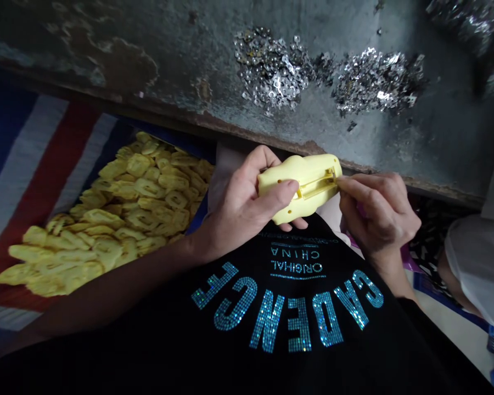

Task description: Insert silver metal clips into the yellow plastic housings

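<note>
A pale yellow plastic shell (pixel 308 170) with a long recessed slot, like a battery compartment, lies tilted in my left hand (pixel 251 197). The left thumb presses on its face beside the slot, and the fingers wrap round behind it. My right hand (pixel 376 211) is closed in a pinch, its fingertips touching the shell at the slot's right end. Whatever sits between those fingertips is hidden. On the metal bench beyond are two joined heaps of small shiny metal pieces, a left heap (pixel 274 68) and a right heap (pixel 376 82).
Many similar yellow shells (pixel 144 192) are piled at the left on a striped red, white and blue sheet (pixel 72 148). The metal bench (pixel 181 49) has a worn front edge close to my hands. More metal pieces (pixel 473 22) lie at the far right. Another person's white-clad part (pixel 481 263) shows at right.
</note>
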`<state>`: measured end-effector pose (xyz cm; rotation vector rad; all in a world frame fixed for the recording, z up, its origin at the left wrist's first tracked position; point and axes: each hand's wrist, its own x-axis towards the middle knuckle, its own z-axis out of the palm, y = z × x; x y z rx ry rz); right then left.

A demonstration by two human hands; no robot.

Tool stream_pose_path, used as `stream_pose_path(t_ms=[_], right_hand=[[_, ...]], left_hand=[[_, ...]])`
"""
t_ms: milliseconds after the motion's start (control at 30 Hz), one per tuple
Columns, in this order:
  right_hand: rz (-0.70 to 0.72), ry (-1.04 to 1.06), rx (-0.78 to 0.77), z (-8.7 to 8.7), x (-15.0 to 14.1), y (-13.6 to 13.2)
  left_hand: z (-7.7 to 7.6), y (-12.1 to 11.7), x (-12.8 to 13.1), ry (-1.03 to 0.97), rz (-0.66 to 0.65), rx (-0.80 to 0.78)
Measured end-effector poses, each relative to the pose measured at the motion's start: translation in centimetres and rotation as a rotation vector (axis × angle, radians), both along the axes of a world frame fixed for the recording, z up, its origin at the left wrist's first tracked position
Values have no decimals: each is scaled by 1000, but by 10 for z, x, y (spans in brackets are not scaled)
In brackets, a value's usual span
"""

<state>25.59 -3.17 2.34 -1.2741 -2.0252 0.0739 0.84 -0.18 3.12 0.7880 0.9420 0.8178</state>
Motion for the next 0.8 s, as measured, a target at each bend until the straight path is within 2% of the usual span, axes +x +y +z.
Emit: stream_pose_path(t_ms=[100,167,267,367,467,567,667,800], right_hand=[[-7,139,-97,5,2,4],[1,265,-250,6,6,10],[57,470,-535,1,14,21],[118,593,-656,-6,18,31],[141,649,-634,-13,18,34],[155,715,-543,-24,18,29],[193,749,-371,-37,19,21],[196,666,-107,-47,21,14]], left_hand=[[-1,-1,0,14,-16,34],[-6,-2,-1,35,-26,123],[-13,-5,-2,141,-30,344],[-11,-6,-1,313,-26,586],[-1,-6,-1,395,-96,741],[5,-3,-5,322,-282,732],[3,3,-10,236,-439,732],[0,12,-6,205,-593,666]])
